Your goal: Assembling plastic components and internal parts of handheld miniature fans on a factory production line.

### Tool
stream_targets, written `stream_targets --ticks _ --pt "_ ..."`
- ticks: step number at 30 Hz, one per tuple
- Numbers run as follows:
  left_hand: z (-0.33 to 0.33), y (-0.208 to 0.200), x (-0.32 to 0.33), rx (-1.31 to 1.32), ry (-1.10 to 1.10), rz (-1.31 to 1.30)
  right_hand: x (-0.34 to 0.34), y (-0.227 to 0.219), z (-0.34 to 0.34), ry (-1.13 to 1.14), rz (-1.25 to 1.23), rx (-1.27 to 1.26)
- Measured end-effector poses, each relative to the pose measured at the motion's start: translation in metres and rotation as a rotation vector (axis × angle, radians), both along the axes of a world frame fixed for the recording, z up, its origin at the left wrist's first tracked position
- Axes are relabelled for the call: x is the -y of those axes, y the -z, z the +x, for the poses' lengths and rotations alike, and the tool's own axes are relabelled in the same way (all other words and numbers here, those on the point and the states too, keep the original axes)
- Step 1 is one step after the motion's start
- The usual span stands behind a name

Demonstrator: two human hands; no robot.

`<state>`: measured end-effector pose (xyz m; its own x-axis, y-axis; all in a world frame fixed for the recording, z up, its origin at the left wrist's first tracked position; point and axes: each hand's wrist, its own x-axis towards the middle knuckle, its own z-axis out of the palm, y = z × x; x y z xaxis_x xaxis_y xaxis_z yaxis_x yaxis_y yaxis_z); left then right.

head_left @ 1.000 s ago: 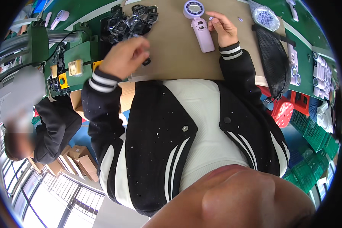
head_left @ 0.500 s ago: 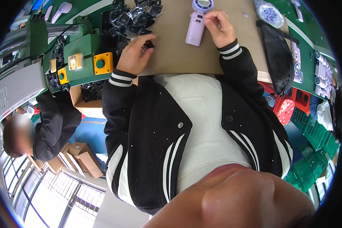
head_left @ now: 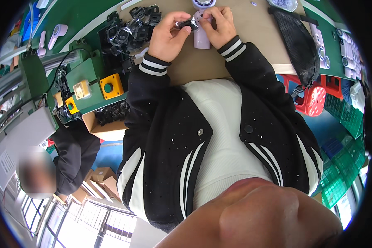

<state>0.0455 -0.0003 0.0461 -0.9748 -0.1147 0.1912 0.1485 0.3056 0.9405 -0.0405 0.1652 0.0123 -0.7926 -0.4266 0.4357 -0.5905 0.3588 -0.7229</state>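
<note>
A light purple handheld fan [head_left: 201, 40] lies on the brown work surface [head_left: 252, 45], its round head cut off by the top edge. My left hand [head_left: 168, 39] pinches a small shiny black plastic part [head_left: 187, 25] just left of the fan's body. Over the fan's right side, my right hand [head_left: 221, 29] is closed with thumb and fingertips together. Whatever is between those fingertips is too small to make out. To the left of my left hand lies a pile of similar black plastic parts [head_left: 132, 31], some of them glossy.
Yellow boxes with green buttons [head_left: 111, 86] stand on the green bench at left. A black mesh pouch [head_left: 295, 49] hangs over the right edge, near a bag of small purple pieces [head_left: 286, 4]. More purple fans [head_left: 348, 49] line the far right. A person [head_left: 74, 153] sits at left.
My left hand has moved right with the black part, up to the fan. My right hand has shifted slightly left over the fan. The whole view has tilted a little.
</note>
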Motion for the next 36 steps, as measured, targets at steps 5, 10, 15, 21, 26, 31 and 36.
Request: stream_targets --ticks 5,10,15,21,26,31,36 --pt "-0.01 0.009 0.006 0.046 -0.084 0.247 0.004 -0.005 0.001 0.039 -0.004 -0.042" --pt "-0.013 0.009 0.01 0.043 -0.125 0.134 0.001 -0.004 -0.001 0.034 0.021 -0.052" --pt "-0.011 0.003 0.008 0.04 -0.112 0.343 -0.001 -0.006 -0.002 0.008 0.042 0.003" --pt "-0.022 0.01 -0.007 0.017 -0.098 0.504 -0.013 -0.012 -0.007 -0.155 -0.236 0.381" --pt "-0.027 0.015 -0.019 0.004 -0.095 0.341 -0.021 -0.01 -0.015 -0.323 -0.195 0.562" --pt "-0.026 0.005 -0.023 -0.028 -0.161 -0.064 -0.022 -0.011 -0.015 -0.217 -0.01 0.453" --pt "-0.027 0.016 -0.016 -0.059 -0.271 -0.419 -0.023 -0.017 -0.013 -0.106 0.148 0.347"
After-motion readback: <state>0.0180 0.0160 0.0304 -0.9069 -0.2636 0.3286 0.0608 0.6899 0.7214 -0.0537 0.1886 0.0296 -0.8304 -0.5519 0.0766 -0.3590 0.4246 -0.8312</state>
